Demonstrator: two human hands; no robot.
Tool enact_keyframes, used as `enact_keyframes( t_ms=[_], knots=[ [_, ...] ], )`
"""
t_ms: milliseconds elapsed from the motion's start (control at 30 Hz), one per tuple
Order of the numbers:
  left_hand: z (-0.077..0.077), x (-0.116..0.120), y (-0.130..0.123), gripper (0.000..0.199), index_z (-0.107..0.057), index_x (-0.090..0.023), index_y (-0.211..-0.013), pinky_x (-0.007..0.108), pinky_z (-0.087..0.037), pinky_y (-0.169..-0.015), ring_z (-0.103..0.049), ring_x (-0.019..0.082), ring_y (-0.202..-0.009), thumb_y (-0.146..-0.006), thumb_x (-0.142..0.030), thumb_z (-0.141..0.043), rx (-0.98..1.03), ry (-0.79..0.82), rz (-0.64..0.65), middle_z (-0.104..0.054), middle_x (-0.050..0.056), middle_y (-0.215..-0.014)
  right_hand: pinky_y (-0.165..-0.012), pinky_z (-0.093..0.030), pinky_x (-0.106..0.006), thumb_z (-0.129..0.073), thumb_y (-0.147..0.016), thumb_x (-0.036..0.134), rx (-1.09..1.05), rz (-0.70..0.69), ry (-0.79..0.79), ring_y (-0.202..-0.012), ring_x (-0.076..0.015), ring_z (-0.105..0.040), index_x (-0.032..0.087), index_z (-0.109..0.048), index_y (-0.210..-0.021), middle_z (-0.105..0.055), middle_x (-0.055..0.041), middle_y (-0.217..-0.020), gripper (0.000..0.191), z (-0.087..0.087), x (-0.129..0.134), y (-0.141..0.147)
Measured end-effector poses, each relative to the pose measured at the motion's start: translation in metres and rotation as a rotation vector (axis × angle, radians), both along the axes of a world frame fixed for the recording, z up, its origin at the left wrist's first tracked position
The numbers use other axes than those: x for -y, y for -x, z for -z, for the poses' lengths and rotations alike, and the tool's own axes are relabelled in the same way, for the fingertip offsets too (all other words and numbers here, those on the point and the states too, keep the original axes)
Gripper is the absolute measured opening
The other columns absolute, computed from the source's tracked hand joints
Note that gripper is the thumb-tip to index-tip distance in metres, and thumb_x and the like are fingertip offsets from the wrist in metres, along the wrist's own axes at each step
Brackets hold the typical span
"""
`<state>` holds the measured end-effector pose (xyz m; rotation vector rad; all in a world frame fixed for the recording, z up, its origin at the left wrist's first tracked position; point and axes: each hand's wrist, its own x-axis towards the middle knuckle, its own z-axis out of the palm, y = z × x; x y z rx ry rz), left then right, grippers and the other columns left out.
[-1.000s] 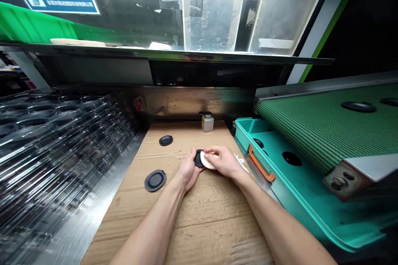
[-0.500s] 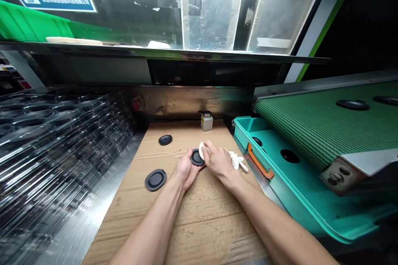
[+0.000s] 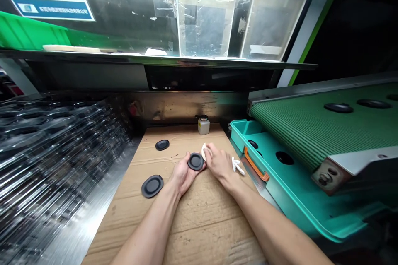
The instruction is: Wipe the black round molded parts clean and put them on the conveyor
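My left hand (image 3: 184,176) holds a small round black disc-shaped part (image 3: 195,161), its raised rim facing up. Closed around a white cloth or pad (image 3: 204,152), my right hand (image 3: 219,163) is at the disc's right edge; the fingers hide much of the pad, and I cannot tell whether it touches the disc. Two more black discs lie on the cardboard sheet (image 3: 199,227): a larger disc (image 3: 152,186) left of my left wrist and a smaller disc (image 3: 162,145) farther back. A white glove (image 3: 238,166) lies partly hidden behind my right hand.
A small bottle (image 3: 203,126) with a dark lid stands at the cardboard's back. To the right are a teal bin (image 3: 298,190) with an orange handle and a green conveyor belt (image 3: 292,112) carrying black parts. Stacked clear plastic trays (image 3: 56,149) fill the left side.
The pad and my right hand have shifted slightly right, off the disc's face, so more of the disc shows. My left hand still holds it. The whole view has shifted a little.
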<state>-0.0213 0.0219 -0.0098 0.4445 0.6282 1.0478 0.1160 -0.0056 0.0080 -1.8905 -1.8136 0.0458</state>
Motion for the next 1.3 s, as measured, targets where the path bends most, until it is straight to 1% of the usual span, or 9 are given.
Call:
enact_keyframes(
  t_ms=[133,233,333,500,600,700,900,1100,1300],
  knots=[
    [-0.007,-0.005,0.010,0.025,-0.056,-0.011,-0.100,0.040,-0.055,-0.068,-0.067,0.027,-0.088,-0.092,-0.027,-0.038,0.019,0.028,-0.111,-0.065,0.017,-0.100,-0.068,-0.037,-0.027,-0.036,-0.095,0.047,-0.139,0.032,-0.022,-0.084,-0.0200,-0.063,0.027,-0.055,-0.118,-0.070,-0.0049,-0.093,0.036,0.003,-0.001,-0.011],
    [-0.015,-0.008,0.019,0.028,-0.055,-0.013,-0.105,0.043,-0.055,-0.068,-0.066,0.029,-0.090,-0.089,-0.027,-0.037,0.083,-0.029,-0.204,-0.065,0.017,-0.098,-0.071,-0.037,-0.027,-0.037,-0.095,0.045,-0.068,-0.129,-0.003,-0.082,-0.0184,-0.061,0.025,-0.063,-0.101,-0.069,-0.0038,-0.088,0.033,0.004,0.006,-0.005],
    [-0.021,-0.008,0.024,0.032,-0.056,-0.011,-0.108,0.046,-0.054,-0.072,-0.065,0.031,-0.092,-0.086,-0.023,-0.036,0.107,-0.057,-0.195,-0.063,0.019,-0.106,-0.080,-0.036,-0.030,-0.037,-0.095,0.039,0.065,-0.231,-0.049,-0.086,-0.0184,-0.056,0.024,-0.064,-0.082,-0.067,-0.0038,-0.087,0.034,0.000,0.010,-0.003],
    [-0.026,-0.003,0.023,0.029,-0.057,-0.011,-0.110,0.039,-0.054,-0.070,-0.066,0.028,-0.092,-0.087,-0.024,-0.046,0.054,-0.058,-0.048,-0.063,0.020,-0.113,-0.082,-0.037,-0.038,-0.051,-0.086,0.031,0.180,0.103,-0.064,-0.101,-0.0288,-0.051,0.020,-0.064,-0.097,-0.064,-0.0128,-0.100,0.021,-0.004,0.003,-0.032],
    [-0.025,0.000,0.018,0.030,-0.058,-0.009,-0.106,0.029,-0.050,-0.055,-0.067,0.025,-0.082,-0.088,-0.033,-0.051,-0.053,-0.064,0.027,-0.065,0.023,-0.108,-0.074,-0.039,-0.038,-0.052,-0.084,0.029,0.172,0.181,0.065,-0.091,-0.0296,-0.057,0.016,-0.065,-0.090,-0.065,-0.0169,-0.092,0.019,-0.001,-0.003,-0.048],
    [-0.023,0.002,0.014,0.036,-0.057,-0.008,-0.098,0.023,-0.040,-0.040,-0.064,0.020,-0.060,-0.090,-0.041,-0.045,-0.192,-0.039,0.030,-0.069,0.024,-0.093,-0.067,-0.038,-0.032,-0.046,-0.090,0.029,0.061,0.060,0.072,-0.074,-0.0217,-0.059,0.017,-0.064,-0.078,-0.065,-0.0114,-0.079,0.025,-0.005,-0.005,-0.048],
    [-0.022,0.009,0.005,0.044,-0.059,-0.008,-0.093,0.022,-0.036,-0.031,-0.063,0.021,-0.049,-0.091,-0.044,-0.035,-0.356,0.024,0.058,-0.068,0.018,-0.068,-0.073,-0.040,-0.023,-0.040,-0.095,0.030,-0.265,-0.377,-0.151,-0.082,-0.0138,-0.057,0.020,-0.064,-0.090,-0.064,-0.0033,-0.088,0.026,-0.014,0.006,-0.015],
    [-0.012,0.017,-0.007,0.037,-0.062,-0.011,-0.088,0.021,-0.032,-0.026,-0.056,0.018,-0.035,-0.089,-0.042,-0.042,-0.510,-0.074,0.018,-0.061,0.007,-0.046,-0.074,-0.041,-0.023,-0.042,-0.094,0.028,-0.161,-0.399,-0.106,-0.080,-0.0139,-0.055,0.021,-0.064,-0.090,-0.061,-0.0031,-0.085,0.024,-0.001,0.009,0.003],
    [-0.003,0.016,-0.006,0.055,-0.066,-0.010,-0.079,0.022,-0.034,-0.030,-0.054,0.018,-0.033,-0.090,-0.052,-0.032,-0.755,-0.229,0.106,-0.058,0.009,-0.040,-0.069,-0.038,-0.024,-0.041,-0.092,0.027,0.039,-0.356,-0.072,-0.075,-0.0142,-0.053,0.020,-0.061,-0.079,-0.060,-0.0044,-0.083,0.025,-0.006,0.011,0.002]
  ],
)
